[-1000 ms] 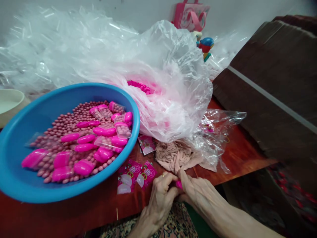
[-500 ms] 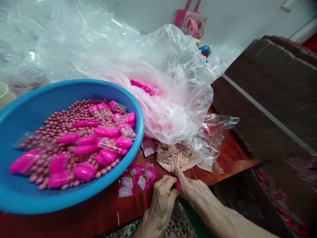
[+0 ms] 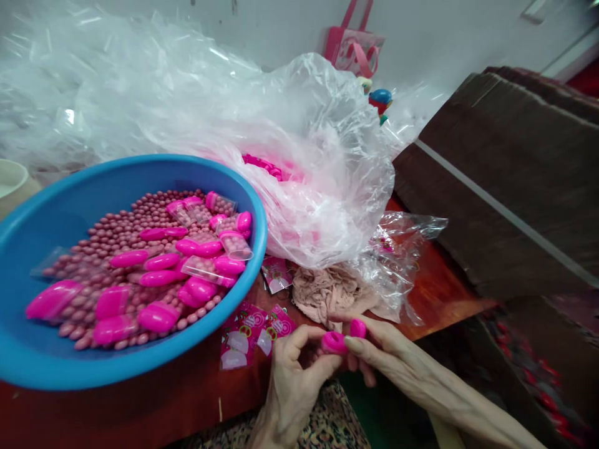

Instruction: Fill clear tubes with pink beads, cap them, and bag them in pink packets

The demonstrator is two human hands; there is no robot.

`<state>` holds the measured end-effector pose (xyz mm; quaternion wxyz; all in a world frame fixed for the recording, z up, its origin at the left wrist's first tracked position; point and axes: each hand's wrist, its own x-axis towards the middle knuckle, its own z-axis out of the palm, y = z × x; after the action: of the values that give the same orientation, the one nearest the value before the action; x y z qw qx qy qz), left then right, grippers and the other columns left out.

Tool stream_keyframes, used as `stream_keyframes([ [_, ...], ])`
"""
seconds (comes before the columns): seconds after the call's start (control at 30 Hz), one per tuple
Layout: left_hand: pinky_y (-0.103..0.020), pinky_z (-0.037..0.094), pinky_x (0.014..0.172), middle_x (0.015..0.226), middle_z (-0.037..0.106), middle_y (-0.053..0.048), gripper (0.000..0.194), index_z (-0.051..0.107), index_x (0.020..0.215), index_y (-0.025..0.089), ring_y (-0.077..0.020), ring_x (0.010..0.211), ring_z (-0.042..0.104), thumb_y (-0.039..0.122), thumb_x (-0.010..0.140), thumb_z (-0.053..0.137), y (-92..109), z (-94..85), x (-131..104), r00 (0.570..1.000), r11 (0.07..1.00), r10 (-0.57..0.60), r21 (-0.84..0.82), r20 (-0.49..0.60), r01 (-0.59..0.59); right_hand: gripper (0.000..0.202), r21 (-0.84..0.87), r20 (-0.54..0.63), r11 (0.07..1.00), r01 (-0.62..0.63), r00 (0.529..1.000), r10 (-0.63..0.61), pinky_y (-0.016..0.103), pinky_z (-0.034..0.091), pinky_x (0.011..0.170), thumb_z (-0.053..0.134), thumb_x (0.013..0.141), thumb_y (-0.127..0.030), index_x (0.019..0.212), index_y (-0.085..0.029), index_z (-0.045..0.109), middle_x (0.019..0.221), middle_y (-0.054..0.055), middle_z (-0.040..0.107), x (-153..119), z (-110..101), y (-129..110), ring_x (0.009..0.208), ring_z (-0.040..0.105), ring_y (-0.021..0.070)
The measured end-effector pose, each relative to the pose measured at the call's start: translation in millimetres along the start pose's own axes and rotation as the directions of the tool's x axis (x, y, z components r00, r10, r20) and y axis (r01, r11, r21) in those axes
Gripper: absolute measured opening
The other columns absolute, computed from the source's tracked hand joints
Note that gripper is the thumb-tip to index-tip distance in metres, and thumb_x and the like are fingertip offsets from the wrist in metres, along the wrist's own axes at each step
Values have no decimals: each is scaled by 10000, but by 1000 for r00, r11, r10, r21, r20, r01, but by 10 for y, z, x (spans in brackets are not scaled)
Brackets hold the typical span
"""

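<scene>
Near the table's front edge, my left hand point(image 3: 294, 380) grips a small container with a bright pink cap point(image 3: 333, 342), its body mostly hidden by my fingers. A second rounded pink part point(image 3: 358, 328), which looks like its flip lid, stands up beside the cap. My right hand point(image 3: 393, 352) is closed around that side, with the thumb touching the cap. Left of my hands, a blue basin point(image 3: 262, 249) holds many dusty-pink balls point(image 3: 116, 227) and several clear containers with pink caps point(image 3: 160, 317). Printed pink cards point(image 3: 246, 330) lie between the basin and my left hand.
A crumpled beige cloth point(image 3: 322, 290) lies just beyond my hands. Behind it bulges a translucent plastic bag point(image 3: 322, 206) with pink pieces inside. Clear plastic point(image 3: 116, 93) is heaped at the back left. Dark cardboard point(image 3: 505, 181) stands at the right.
My hands have opened out from their tight clasp, and the pink cap and lid now show between them. The view has shifted slightly.
</scene>
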<state>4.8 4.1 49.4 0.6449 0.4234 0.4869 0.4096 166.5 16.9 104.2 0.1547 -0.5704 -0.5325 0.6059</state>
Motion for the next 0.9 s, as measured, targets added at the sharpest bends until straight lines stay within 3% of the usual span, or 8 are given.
stream_keyframes([
  [0.1, -200, 441, 545, 641, 683, 10, 83, 674, 758, 164, -112, 564, 570, 165, 678, 697, 8, -2, -20, 998, 987, -69, -147, 8, 70, 359, 130, -50, 991, 7, 999, 0, 218, 397, 570, 529, 847, -519, 896, -169, 588, 678, -22, 544, 12, 25, 4, 580, 479, 84],
  [0.2, -209, 479, 548, 647, 675, 2, 159, 643, 794, 151, -111, 555, 593, 231, 686, 730, 19, -11, -26, 985, 907, -159, -383, 69, 173, 401, 300, -97, 954, 25, 995, 4, 203, 385, 547, 611, 774, -556, 813, -158, 620, 586, -36, 540, 58, 73, 4, 528, 473, 70],
  [0.3, -194, 478, 531, 655, 661, -6, 176, 625, 834, 139, -97, 533, 600, 280, 753, 694, 58, -20, -32, 973, 841, -178, -491, 148, 228, 459, 380, -143, 924, 33, 989, 23, 182, 349, 495, 648, 713, -600, 736, -142, 640, 508, -43, 522, 116, 104, -1, 467, 443, 50],
  [0.47, -169, 465, 501, 653, 654, -19, 161, 635, 815, 125, -77, 503, 577, 282, 791, 664, 111, -36, -38, 960, 783, -202, -556, 196, 278, 413, 482, -152, 876, 30, 987, 50, 184, 404, 533, 708, 699, -528, 914, -177, 667, 674, -23, 610, 208, 119, -5, 541, 518, 58],
  [0.73, -169, 457, 484, 638, 669, -25, 183, 696, 868, 121, -77, 485, 572, 275, 768, 696, 128, -126, 1, 971, 803, -189, -546, 147, 239, 414, 594, -182, 803, 50, 981, 74, 165, 405, 487, 724, 695, -501, 992, -234, 617, 632, -66, 584, 291, 244, -39, 479, 485, 34],
  [0.9, -218, 480, 520, 678, 693, -45, 214, 680, 933, 157, -129, 544, 634, 331, 817, 638, 97, -116, -44, 939, 703, -285, -624, 191, 341, 286, 516, -283, 849, 113, 958, 44, 147, 438, 568, 653, 789, -459, 978, -243, 664, 814, -26, 634, 249, 274, -37, 671, 551, 55],
])
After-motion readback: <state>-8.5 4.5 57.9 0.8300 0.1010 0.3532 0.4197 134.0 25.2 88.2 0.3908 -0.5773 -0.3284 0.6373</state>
